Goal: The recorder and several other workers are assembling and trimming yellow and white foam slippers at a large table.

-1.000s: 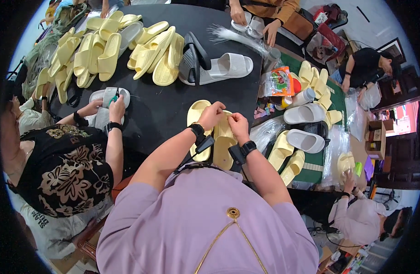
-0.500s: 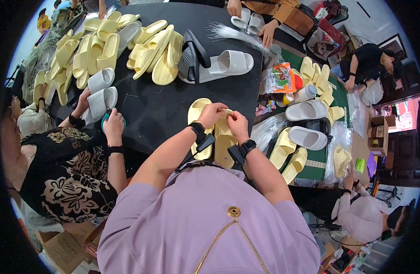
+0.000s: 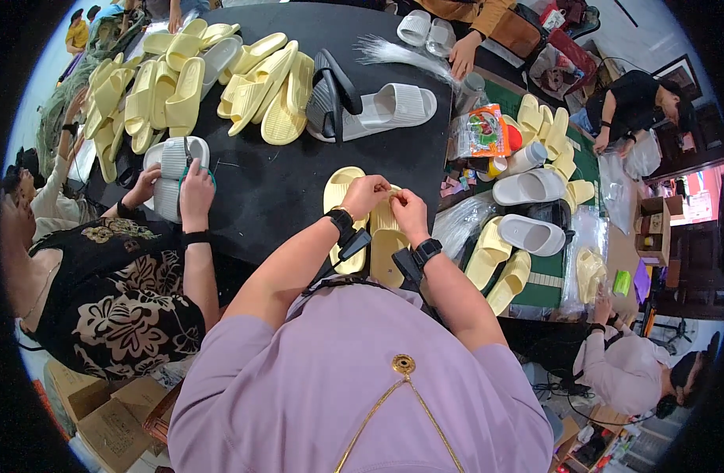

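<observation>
A pair of pale yellow slide sandals (image 3: 340, 189) lies side by side on the black table (image 3: 259, 189) just in front of me. My left hand (image 3: 367, 195) and my right hand (image 3: 407, 211) are pinched together over the strap of the right sandal (image 3: 384, 251), fingertips almost touching. Both wrists wear black bands with small black devices clipped on. What the fingertips pinch is too small to make out.
A heap of yellow sandals (image 3: 189, 83) and a grey pair (image 3: 370, 106) lie farther back. A person on my left holds a grey sandal (image 3: 171, 169). More sandals (image 3: 527, 185), plastic bags and a snack packet (image 3: 484, 130) crowd the green mat at right. Other people sit around.
My hands stay over the right yellow sandal with little shift. The person at my left has brought the grey sandal closer and now has both hands on it.
</observation>
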A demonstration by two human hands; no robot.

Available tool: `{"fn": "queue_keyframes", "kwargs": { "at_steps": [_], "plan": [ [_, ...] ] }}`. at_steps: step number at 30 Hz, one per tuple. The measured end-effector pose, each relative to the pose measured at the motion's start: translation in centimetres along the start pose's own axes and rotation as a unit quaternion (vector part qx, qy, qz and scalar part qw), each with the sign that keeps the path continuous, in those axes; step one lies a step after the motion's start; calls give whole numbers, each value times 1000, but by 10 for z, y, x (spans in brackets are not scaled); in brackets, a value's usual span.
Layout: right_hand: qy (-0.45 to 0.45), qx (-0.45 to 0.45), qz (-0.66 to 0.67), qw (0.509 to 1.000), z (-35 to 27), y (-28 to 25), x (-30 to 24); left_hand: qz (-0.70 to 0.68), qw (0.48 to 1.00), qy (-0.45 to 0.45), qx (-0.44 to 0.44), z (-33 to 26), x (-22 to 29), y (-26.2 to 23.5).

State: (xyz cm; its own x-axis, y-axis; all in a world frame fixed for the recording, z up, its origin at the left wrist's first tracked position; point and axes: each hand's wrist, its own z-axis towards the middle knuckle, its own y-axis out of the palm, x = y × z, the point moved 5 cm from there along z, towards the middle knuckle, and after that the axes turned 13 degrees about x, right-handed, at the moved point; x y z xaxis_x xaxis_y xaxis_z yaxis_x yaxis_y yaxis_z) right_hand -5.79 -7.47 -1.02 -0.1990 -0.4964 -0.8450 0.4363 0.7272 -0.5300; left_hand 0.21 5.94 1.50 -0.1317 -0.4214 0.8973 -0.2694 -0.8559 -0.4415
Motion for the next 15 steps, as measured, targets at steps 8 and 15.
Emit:
{"fn": "queue_keyframes", "kwargs": {
  "at_steps": [8, 15],
  "plan": [
    [-21, 6, -8, 1000, -3, -2, -6, 3, 1000, 12, 3, -3, 0, 0],
    [-22, 7, -25, 999, -3, -3, -7, 40, 997, 65, 15, -4, 0, 3]
  ]
}}
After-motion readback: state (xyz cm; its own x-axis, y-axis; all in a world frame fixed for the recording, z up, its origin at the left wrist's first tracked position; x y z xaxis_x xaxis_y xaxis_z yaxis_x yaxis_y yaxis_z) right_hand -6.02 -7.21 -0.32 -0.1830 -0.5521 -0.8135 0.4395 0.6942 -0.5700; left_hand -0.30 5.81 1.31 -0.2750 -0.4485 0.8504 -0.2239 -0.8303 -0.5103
